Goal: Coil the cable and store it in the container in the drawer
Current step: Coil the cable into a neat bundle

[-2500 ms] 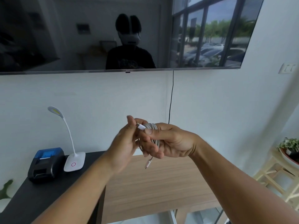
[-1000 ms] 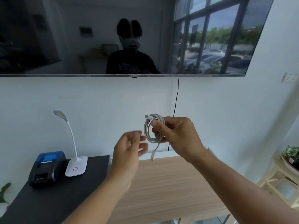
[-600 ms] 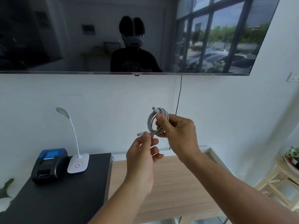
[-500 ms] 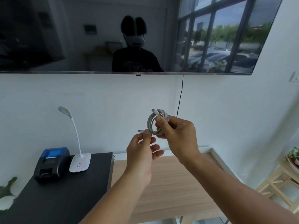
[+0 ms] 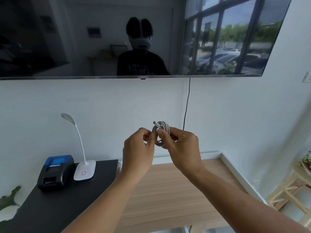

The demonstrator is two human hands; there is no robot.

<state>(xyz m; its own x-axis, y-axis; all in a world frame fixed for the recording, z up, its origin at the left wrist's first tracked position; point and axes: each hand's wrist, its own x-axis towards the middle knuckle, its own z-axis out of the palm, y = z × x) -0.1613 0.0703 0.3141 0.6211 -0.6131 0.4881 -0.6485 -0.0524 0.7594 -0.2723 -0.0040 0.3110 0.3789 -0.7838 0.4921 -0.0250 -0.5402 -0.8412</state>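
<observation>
Left hand (image 5: 138,148) has come back in and its fingers are now pinched on the loose tail, tucking it into the coil. Right hand (image 5: 180,145) keeps the white cable (image 5: 161,134) clamped, held up over the wooden desk (image 5: 176,190). Coiling looks basically done; no drawer or container in sight, just the lamp (image 5: 80,148) far left.

- The left hand (image 5: 137,153) is reaching up from 7 o'clock, its fingers curling and pinching toward 2 o'clock.
- The right hand (image 5: 182,147) is coming in from 5 o'clock, gripping with thumb and forefinger, knuckles pointing toward 10 o'clock.
- Both forearms are extending forward, bare.
</observation>
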